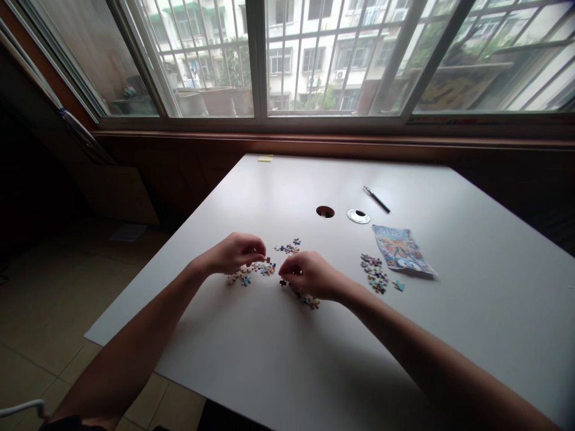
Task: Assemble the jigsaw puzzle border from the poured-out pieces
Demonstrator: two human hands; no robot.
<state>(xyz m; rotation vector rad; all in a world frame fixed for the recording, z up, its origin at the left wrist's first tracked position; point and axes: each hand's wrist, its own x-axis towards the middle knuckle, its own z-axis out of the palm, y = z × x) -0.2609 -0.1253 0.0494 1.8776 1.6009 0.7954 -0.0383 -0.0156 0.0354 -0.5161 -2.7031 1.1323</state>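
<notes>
Small jigsaw pieces lie in loose clusters on a white table point(314, 359). My left hand point(236, 252) hovers over the left cluster of pieces point(251, 272), its fingers curled and pinched together; what they hold is too small to make out. My right hand point(309, 275) rests on the table with fingers curled over a few pieces point(309, 301), pinching at something near a dark piece. Between and just beyond the hands lies a small group of pieces point(288, 246). Another heap of pieces point(375, 274) sits to the right of my right hand.
A colourful puzzle bag point(401, 249) lies right of the heap. Farther back are a cable hole point(324, 211), its round cap point(358, 216), a black pen point(376, 199) and a yellow note point(265, 158). A barred window point(314, 60) runs behind the table.
</notes>
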